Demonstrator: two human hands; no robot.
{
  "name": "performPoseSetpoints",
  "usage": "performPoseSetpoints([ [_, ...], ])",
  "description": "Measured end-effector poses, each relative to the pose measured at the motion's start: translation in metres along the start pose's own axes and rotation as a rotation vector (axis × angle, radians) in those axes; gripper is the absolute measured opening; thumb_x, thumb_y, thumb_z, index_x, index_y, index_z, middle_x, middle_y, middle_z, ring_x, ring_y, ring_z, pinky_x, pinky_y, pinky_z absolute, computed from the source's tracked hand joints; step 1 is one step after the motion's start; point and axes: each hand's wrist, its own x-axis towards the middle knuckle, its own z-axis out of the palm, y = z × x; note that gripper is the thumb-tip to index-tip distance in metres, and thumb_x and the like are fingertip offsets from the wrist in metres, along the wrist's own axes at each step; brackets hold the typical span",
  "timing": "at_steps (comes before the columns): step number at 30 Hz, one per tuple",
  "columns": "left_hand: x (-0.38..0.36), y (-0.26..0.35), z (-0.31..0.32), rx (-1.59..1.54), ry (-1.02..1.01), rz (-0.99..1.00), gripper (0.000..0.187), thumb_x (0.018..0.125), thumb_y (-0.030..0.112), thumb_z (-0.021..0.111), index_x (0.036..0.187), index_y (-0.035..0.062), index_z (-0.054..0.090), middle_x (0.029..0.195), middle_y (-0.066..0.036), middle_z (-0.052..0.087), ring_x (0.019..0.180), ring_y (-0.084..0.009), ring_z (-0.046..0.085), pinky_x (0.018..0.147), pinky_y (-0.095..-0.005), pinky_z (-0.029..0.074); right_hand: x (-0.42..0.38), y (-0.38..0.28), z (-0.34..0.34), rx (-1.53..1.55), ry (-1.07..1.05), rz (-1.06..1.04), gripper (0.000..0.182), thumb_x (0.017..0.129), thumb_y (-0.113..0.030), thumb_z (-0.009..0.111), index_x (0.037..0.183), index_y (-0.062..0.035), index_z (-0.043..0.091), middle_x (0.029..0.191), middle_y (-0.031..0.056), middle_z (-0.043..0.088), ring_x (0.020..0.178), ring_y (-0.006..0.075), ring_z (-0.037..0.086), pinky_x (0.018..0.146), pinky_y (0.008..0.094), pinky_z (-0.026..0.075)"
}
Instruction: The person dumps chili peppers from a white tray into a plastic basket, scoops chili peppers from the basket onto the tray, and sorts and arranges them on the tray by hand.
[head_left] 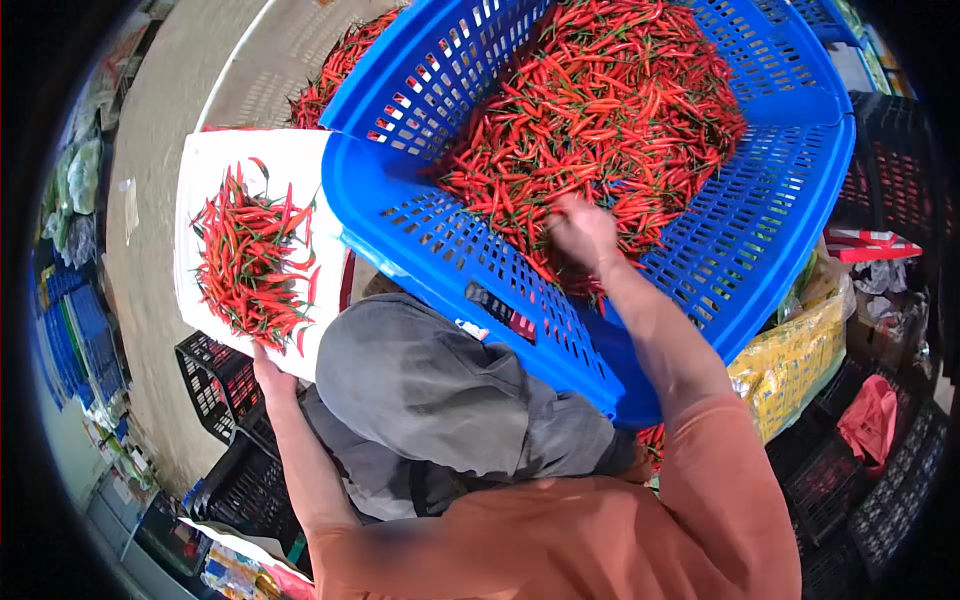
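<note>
A big blue slotted basket (pixel 770 190) holds a heap of red chilies with green stems (pixel 610 90). My right hand (pixel 583 235) reaches into the basket and touches the chilies, its fingers blurred and partly hidden among them. To the left, a smaller pile of chilies (pixel 250 260) lies on a white board (pixel 195 165). At the board's lower edge is my left hand (pixel 272 370), beside the pile; its fingers are mostly hidden, so its grip cannot be made out.
A pale basket (pixel 270 70) with more chilies stands behind the board. Black crates (pixel 245 480) are at lower left. Right of the blue basket are a yellow bag (pixel 795 370), a red cloth (pixel 868 420) and more dark crates. My knee (pixel 410 380) is between the board and basket.
</note>
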Motion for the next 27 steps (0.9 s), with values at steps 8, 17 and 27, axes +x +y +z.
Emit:
performPoseSetpoints([
  [8,0.005,-0.002,-0.011,0.040,0.023,0.025,0.051,0.104,0.040,0.038,0.143,0.0064,0.040,0.141,-0.011,0.050,0.128,-0.0325,0.049,0.107,-0.0512,0.040,-0.026,0.003,0.002,-0.159,-0.285,-0.147,0.045,0.082,-0.044,0.067,0.108,-0.0091,0.060,0.091,0.0172,0.066,0.078,0.0374,0.066,0.064,0.0492,0.053],
  [17,0.004,-0.001,-0.010,0.072,0.057,0.082,0.049,0.104,0.035,0.041,0.142,0.0041,0.040,0.140,-0.013,0.049,0.126,-0.0329,0.050,0.106,-0.0503,0.042,0.014,0.111,-0.042,-0.069,-0.001,0.457,0.041,0.079,-0.041,0.069,0.107,-0.0107,0.068,0.095,0.0211,0.070,0.093,0.0391,0.066,0.081,0.0489,0.052],
  [27,-0.003,0.000,0.009,0.022,0.047,0.049,0.049,0.105,0.036,0.036,0.142,0.0052,0.041,0.139,-0.012,0.051,0.127,-0.0329,0.050,0.107,-0.0501,0.042,0.095,0.008,0.023,-0.163,-0.208,0.261,0.031,0.081,-0.024,0.060,0.106,-0.0069,0.062,0.087,0.0209,0.070,0.089,0.0402,0.067,0.080,0.0514,0.053],
])
